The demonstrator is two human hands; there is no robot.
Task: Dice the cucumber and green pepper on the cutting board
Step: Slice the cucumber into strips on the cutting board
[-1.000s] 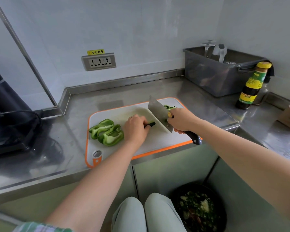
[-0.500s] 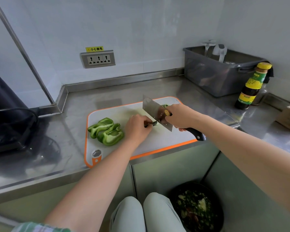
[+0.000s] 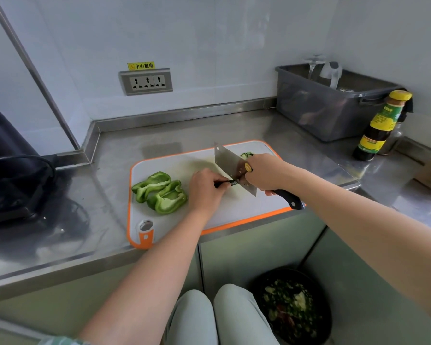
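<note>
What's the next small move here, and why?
Probably chop the cleaver down through the cucumber end. The left hand pins the strip with its tip at the blade, and the right hand grips the cleaver over it.

Left hand (image 3: 205, 189) on cucumber piece (image 3: 231, 182), right hand (image 3: 266, 173) round cleaver (image 3: 228, 161), green pepper (image 3: 163, 192) alongside on the cutting board (image 3: 234, 212).

You have two hands at work, the left hand (image 3: 205, 189) and the right hand (image 3: 265, 173), with one knife (image 3: 228, 163) and one board (image 3: 234, 212) on the table (image 3: 209, 130). On the board, count two pepper pieces (image 3: 168, 201), one cucumber (image 3: 231, 182) stub, and some slices (image 3: 246, 154) too hidden to number. Behind them are one bin (image 3: 321, 113), one bottle (image 3: 381, 125) and one socket plate (image 3: 146, 82) with three outlets. Below the table is one bowl (image 3: 291, 271).
</note>
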